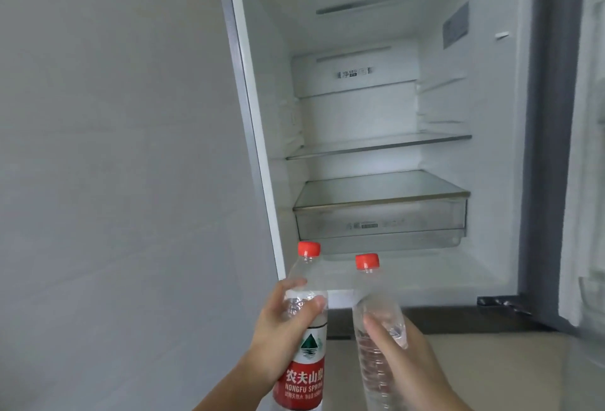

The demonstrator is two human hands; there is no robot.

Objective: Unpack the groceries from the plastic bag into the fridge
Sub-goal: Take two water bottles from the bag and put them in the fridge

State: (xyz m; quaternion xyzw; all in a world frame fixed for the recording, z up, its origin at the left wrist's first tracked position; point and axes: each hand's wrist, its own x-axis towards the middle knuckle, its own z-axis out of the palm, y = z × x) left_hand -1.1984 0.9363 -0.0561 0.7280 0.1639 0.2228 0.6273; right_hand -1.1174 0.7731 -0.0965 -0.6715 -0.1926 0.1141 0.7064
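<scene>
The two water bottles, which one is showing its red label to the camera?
The bottle in the left hand, the labelled bottle, shows a red and white label. The bottle in the right hand, the clear bottle, shows only clear plastic.

soft even light, blurred edges

1. Open white fridge (258, 135), interior lit, door swung to the right.
2. Upper clear glass shelf (376, 146) spans the compartment; bare surface.
3. Lower glass shelf (381, 188) sits directly atop a transparent plastic crisper drawer (381, 219).
</scene>
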